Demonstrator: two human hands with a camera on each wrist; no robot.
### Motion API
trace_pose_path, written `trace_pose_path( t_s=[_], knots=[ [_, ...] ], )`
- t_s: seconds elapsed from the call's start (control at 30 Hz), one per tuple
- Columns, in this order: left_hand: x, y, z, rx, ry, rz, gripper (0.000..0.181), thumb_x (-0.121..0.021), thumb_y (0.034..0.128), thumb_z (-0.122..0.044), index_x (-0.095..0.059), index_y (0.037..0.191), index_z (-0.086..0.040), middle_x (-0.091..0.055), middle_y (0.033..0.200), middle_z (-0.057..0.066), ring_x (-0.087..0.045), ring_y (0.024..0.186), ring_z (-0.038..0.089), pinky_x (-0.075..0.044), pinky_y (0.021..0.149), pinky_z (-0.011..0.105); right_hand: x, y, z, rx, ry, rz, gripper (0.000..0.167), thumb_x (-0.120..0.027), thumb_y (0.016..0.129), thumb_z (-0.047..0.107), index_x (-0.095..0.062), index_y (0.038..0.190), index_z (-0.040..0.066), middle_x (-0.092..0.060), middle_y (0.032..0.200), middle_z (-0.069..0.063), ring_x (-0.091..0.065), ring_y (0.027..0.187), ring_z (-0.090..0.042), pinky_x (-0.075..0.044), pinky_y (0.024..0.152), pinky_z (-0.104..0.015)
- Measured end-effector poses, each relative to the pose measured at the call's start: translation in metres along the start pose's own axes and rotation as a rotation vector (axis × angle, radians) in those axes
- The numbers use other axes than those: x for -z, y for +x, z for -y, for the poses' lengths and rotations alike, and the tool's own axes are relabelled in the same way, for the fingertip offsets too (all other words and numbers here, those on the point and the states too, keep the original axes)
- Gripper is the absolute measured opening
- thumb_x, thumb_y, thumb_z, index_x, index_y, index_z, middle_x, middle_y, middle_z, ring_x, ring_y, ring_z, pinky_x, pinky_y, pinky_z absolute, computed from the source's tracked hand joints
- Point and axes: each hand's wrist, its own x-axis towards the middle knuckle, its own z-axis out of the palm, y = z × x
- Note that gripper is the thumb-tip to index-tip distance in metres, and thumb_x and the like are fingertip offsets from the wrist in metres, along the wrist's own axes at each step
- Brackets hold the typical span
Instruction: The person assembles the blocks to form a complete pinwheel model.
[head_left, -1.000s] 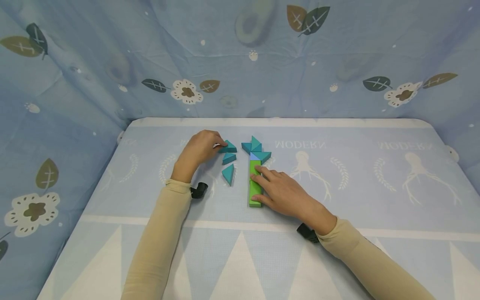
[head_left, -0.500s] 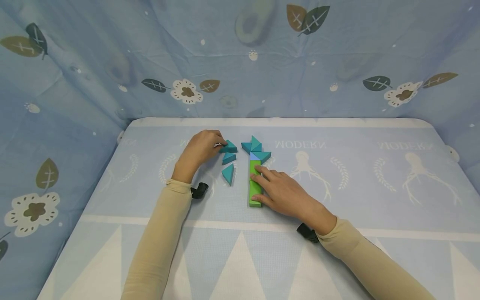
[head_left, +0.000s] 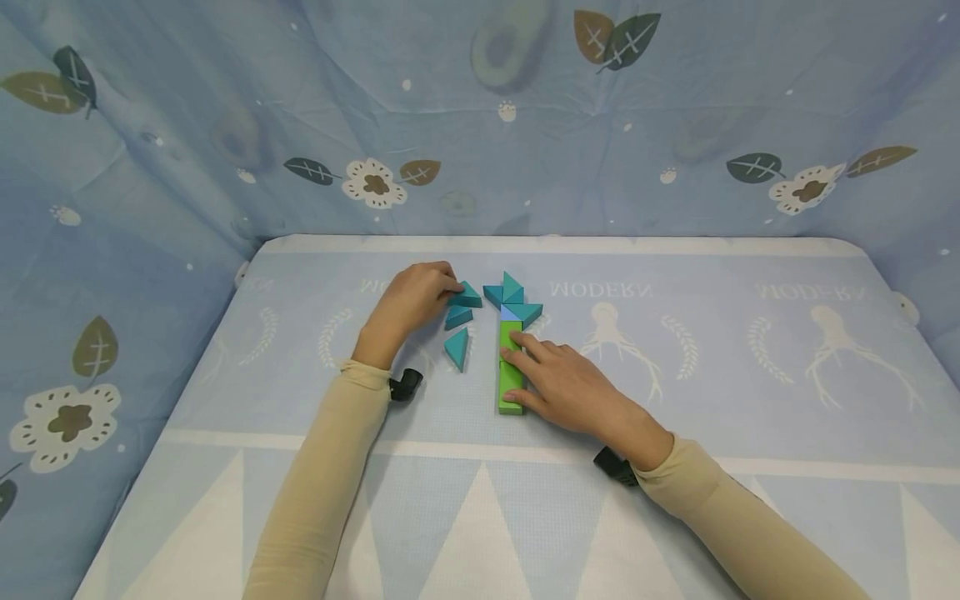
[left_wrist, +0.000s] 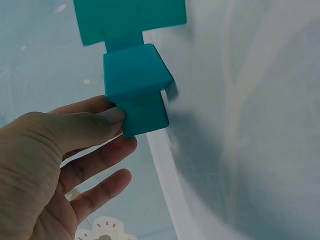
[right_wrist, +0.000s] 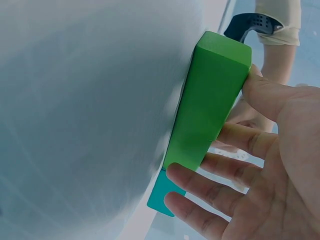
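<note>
In the head view my left hand (head_left: 417, 293) pinches a teal triangular block (head_left: 470, 297) between thumb and fingertips; the left wrist view shows the thumb (left_wrist: 95, 127) against the end of that block (left_wrist: 146, 116). Just below it lie another teal triangular block (head_left: 459, 317) and a pointed teal block (head_left: 457, 348). My right hand (head_left: 566, 383) rests its loosely extended fingers on and beside a column of green blocks (head_left: 511, 377). At the column's far end sit a lilac-blue triangle (head_left: 509, 312) and several teal triangles (head_left: 512, 290), forming a pinwheel-like shape.
The blocks lie on a table with a light blue printed cloth (head_left: 720, 375). Behind and at the left hangs a blue patterned curtain (head_left: 480, 125). Black wrist-worn devices (head_left: 406, 385) sit at both cuffs.
My left hand has shifted slightly right, bringing the pinched teal triangular block a little nearer the column. The right hand and the green blocks have stayed in place.
</note>
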Motion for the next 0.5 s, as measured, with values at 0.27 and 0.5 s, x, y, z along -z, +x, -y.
trace_pose_path(
  t_s=[0.27,0.5],
  knots=[
    [-0.0023,0.001,-0.002,-0.044,-0.007,-0.028,0.021,-0.065,0.0928,-0.006,-0.076,0.11,-0.008,-0.07,0.102,0.007,-0.067,0.092,0.024,-0.055,0.081,0.036,0.0012,-0.0002,0.0003,-0.004,0.001,0.008,0.06,-0.059,0.095,0.045,-0.051,0.142,0.008,-0.041,0.151,-0.014,-0.053,0.128,-0.031,-0.046,0.1,-0.048],
    [-0.0022,0.0007,-0.0064,-0.04,-0.008,-0.009,0.022,-0.063,0.0938,-0.005,-0.075,0.112,-0.008,-0.069,0.105,0.008,-0.066,0.096,0.025,-0.054,0.083,0.037,0.0018,-0.0004,0.0011,-0.003,-0.004,0.009,0.061,-0.059,0.095,0.045,-0.05,0.142,0.008,-0.041,0.151,-0.014,-0.053,0.127,-0.032,-0.047,0.099,-0.048]
  ],
)
